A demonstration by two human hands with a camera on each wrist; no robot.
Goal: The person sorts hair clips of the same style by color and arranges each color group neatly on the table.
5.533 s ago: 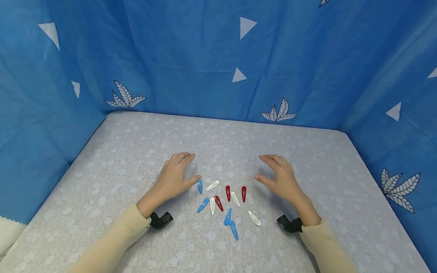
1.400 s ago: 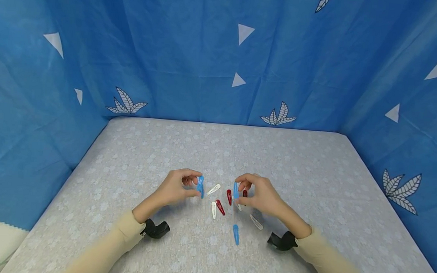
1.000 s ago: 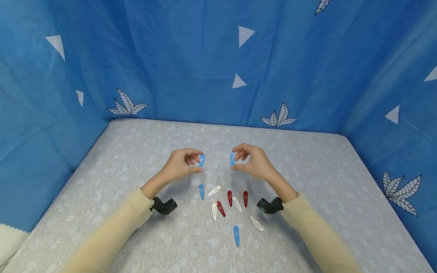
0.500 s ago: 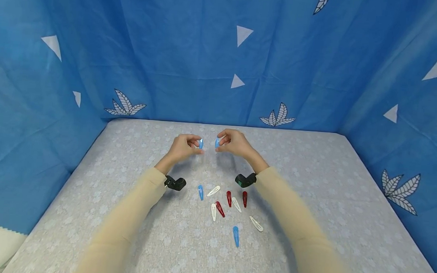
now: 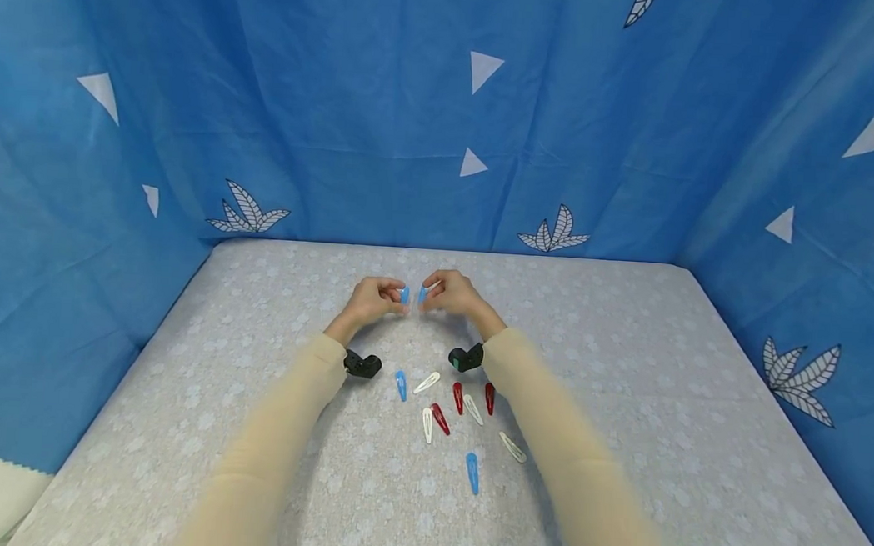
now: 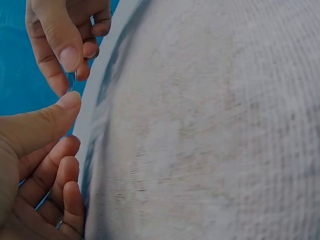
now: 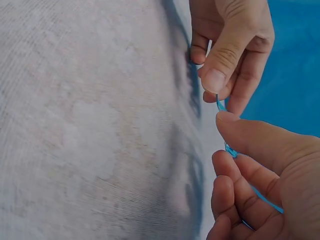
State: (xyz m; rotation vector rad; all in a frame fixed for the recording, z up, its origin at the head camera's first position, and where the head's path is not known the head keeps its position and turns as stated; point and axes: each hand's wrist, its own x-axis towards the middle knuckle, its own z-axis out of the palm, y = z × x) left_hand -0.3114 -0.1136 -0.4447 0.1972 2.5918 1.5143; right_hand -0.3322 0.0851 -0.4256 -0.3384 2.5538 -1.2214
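Note:
In the head view my left hand [image 5: 374,299] pinches a blue snap hair clip [image 5: 405,294] between thumb and fingers. Facing it, my right hand [image 5: 452,293] pinches a second blue hair clip [image 5: 422,295]. Both hands are beyond the loose clips, a narrow gap between them. The right wrist view has a clip [image 7: 230,150] behind the right thumb, partly hidden by fingers. On the cloth nearer the body lie two more blue clips, one at left [image 5: 401,385] and one in front [image 5: 472,473], plus red clips [image 5: 439,418] and several white clips [image 5: 427,424].
A pale floral cloth covers the table [image 5: 628,343]. Blue curtains [image 5: 372,102] with white leaf and triangle prints hang at the back and sides. Black wrist cameras [image 5: 466,357] sit below each wrist. Both sleeved forearms reach over the table on either side of the clips.
Both hands were apart and held nothing 5.5 s ago. Each has since taken a blue clip from the group, moved towards the far edge, and come close to the other.

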